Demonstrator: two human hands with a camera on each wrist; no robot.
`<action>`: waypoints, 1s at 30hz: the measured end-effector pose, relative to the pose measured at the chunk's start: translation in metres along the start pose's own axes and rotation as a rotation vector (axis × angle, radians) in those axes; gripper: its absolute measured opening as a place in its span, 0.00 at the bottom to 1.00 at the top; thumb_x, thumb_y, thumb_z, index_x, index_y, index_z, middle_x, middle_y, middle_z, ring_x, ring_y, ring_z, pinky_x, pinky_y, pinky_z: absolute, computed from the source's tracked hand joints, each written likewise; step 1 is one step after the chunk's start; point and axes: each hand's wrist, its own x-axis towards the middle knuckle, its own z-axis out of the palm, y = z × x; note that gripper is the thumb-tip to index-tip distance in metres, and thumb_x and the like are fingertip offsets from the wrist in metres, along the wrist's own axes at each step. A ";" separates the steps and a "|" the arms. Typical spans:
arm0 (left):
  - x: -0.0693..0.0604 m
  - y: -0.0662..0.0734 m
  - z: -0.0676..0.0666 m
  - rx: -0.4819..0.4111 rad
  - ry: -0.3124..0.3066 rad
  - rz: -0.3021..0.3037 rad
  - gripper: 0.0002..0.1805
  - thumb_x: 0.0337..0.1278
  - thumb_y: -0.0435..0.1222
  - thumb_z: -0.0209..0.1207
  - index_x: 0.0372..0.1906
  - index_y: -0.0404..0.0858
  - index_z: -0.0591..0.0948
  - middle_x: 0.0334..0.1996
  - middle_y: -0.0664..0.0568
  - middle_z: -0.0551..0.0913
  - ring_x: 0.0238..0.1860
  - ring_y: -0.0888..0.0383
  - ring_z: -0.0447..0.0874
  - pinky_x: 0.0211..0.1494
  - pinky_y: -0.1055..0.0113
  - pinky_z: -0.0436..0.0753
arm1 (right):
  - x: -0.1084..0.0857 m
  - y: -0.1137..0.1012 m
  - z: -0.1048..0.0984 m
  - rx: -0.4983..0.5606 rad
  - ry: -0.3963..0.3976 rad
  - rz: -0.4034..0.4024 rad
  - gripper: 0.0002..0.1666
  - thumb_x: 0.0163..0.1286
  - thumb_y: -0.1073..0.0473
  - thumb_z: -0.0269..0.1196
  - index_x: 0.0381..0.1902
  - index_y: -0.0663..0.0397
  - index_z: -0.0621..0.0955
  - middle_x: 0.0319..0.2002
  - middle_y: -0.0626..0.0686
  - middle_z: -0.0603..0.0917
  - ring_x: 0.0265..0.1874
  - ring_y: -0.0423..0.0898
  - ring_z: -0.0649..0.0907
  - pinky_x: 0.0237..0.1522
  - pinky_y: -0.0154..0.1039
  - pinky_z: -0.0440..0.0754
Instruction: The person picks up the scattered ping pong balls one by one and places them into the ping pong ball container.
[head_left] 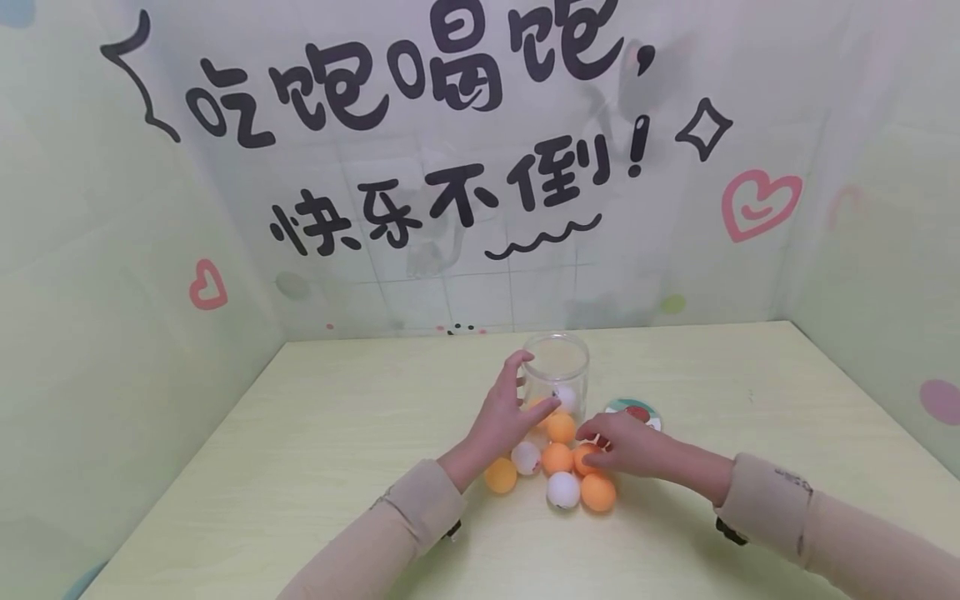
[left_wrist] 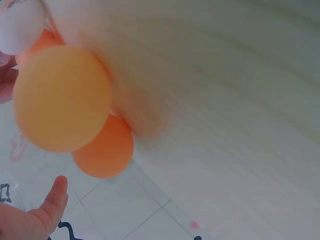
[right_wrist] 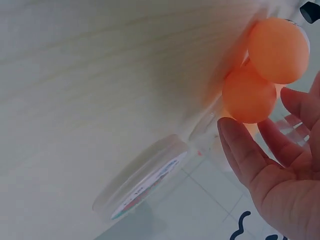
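A clear round jar [head_left: 573,367] stands upright and lidless on the table, with a white ball and orange balls seen in or through its lower part. My left hand [head_left: 498,421] holds it from the left, fingers at the rim and side, thumb across the front. In the left wrist view the thumb [left_wrist: 54,202] shows, but most fingers are hidden. My right hand [head_left: 633,444] reaches around an orange ping-pong ball [right_wrist: 248,95], its fingers spread; a firm pinch is not visible. A white ball [head_left: 563,490] and several orange balls [head_left: 597,492] lie before the jar.
A round lid [head_left: 647,413] with a coloured picture lies right of the jar, beyond my right hand. The pale wooden table [head_left: 337,433] meets a printed cloth wall [head_left: 450,292] behind and at both sides. One yellow-orange ball [head_left: 501,475] sits under my left wrist.
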 end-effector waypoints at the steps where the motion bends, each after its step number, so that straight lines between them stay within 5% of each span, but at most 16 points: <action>1: 0.000 0.000 0.000 0.001 -0.001 -0.003 0.36 0.53 0.46 0.62 0.63 0.49 0.55 0.66 0.48 0.59 0.60 0.44 0.67 0.55 0.56 0.76 | 0.000 0.000 0.001 0.009 0.005 0.003 0.15 0.57 0.59 0.65 0.40 0.64 0.80 0.32 0.48 0.81 0.30 0.42 0.77 0.33 0.31 0.78; 14: 0.002 -0.003 0.001 0.002 0.001 -0.004 0.37 0.52 0.47 0.61 0.63 0.50 0.55 0.66 0.48 0.59 0.60 0.44 0.67 0.56 0.56 0.76 | 0.003 0.003 0.007 0.026 0.012 0.054 0.13 0.55 0.61 0.65 0.38 0.62 0.80 0.25 0.43 0.75 0.25 0.39 0.70 0.27 0.28 0.69; 30: 0.000 0.001 0.000 -0.006 -0.007 -0.030 0.37 0.52 0.48 0.62 0.63 0.51 0.55 0.66 0.49 0.59 0.61 0.45 0.66 0.56 0.54 0.75 | 0.002 0.001 -0.014 -0.036 0.023 0.056 0.13 0.54 0.62 0.66 0.37 0.62 0.81 0.23 0.44 0.73 0.24 0.39 0.69 0.26 0.29 0.68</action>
